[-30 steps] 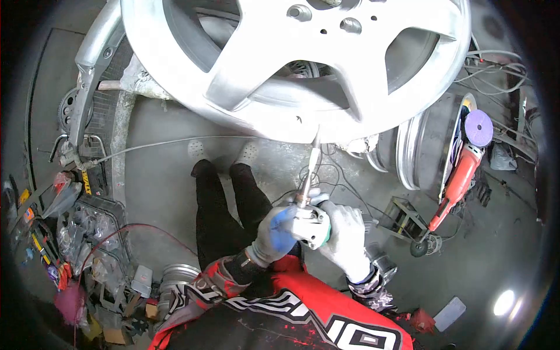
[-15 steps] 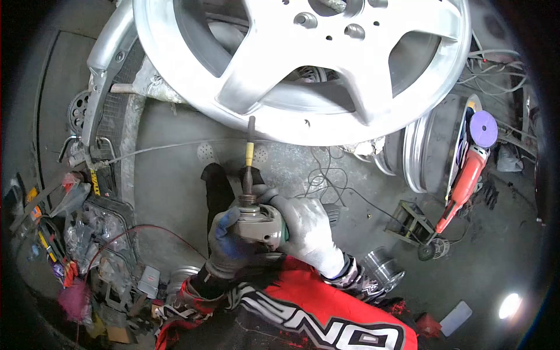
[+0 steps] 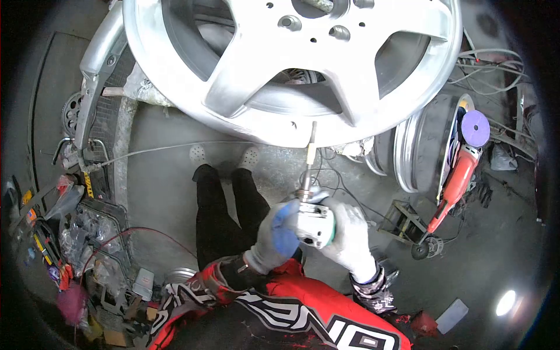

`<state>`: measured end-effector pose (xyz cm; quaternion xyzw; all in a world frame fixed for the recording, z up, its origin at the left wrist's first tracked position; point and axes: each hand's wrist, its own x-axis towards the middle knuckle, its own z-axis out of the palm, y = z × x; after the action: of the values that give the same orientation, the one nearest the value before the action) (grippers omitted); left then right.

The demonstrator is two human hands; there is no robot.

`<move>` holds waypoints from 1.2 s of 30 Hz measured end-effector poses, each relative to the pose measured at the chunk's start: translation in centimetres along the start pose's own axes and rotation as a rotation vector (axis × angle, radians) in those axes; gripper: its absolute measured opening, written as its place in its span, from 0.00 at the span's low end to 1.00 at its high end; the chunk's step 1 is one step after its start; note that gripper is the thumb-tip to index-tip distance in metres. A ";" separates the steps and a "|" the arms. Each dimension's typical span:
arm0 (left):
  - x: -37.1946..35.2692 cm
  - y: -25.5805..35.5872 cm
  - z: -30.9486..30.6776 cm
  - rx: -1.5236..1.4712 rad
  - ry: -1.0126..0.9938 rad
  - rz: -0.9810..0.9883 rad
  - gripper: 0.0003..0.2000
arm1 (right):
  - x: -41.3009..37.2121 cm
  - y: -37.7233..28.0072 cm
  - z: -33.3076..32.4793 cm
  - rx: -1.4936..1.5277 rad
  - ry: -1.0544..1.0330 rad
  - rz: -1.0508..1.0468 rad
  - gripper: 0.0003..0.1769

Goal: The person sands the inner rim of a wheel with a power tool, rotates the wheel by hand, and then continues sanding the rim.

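Observation:
A grinder (image 3: 315, 226) with a grey head, a green body and a long thin shaft (image 3: 310, 156) sits between my two gloved hands. My left hand (image 3: 273, 236), in a grey and blue glove, is closed round its left side. My right hand (image 3: 349, 238), in a white-grey glove, wraps the right side and the green body. The shaft points away from me, and its tip overlaps the near edge of a large silver alloy wheel (image 3: 274, 49). That wheel has broad spokes and lies face up before me.
At right, a red polisher (image 3: 459, 184) with a purple pad (image 3: 475, 128) stands beside another wheel (image 3: 417, 146). Cables (image 3: 490, 67) tangle behind it. Plastic bags (image 3: 111, 277) and tools clutter the left floor. A red hose (image 3: 157, 231) curves across, and a silver bumper-like part (image 3: 102, 49) stands upper left.
Both hands have carried the grinder to the right, so its shaft tip now overlaps the wheel's edge farther right. My feet and legs show more fully; the view has shifted slightly.

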<state>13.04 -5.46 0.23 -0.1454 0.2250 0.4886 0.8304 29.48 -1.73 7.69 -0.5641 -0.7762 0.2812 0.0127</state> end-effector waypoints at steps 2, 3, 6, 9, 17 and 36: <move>0.8 -0.9 0.6 0.151 -0.064 -0.026 0.31 | -0.4 0.5 -0.9 -0.005 0.009 0.009 0.34; 0.8 -0.9 1.1 0.028 -0.090 -0.067 0.30 | -0.5 0.6 -1.3 -0.013 0.031 0.027 0.33; 1.7 -1.1 1.6 -0.088 -0.119 -0.136 0.29 | -0.6 0.7 -2.2 -0.036 0.033 0.040 0.33; 0.9 -0.3 1.8 -0.067 -0.064 -0.097 0.28 | 0.0 0.2 -2.1 -0.007 0.003 0.087 0.33; -2.1 4.0 0.8 -0.015 0.142 0.063 0.29 | 3.4 -3.0 0.3 0.114 -0.075 -0.068 0.35; 1.2 0.8 3.9 -0.069 0.111 -0.026 0.26 | 2.1 -1.1 -3.9 0.111 -0.131 0.150 0.38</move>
<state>13.76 -2.37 2.97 -0.2037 0.2517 0.4764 0.8174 29.06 1.56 10.89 -0.5993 -0.7144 0.3601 -0.0281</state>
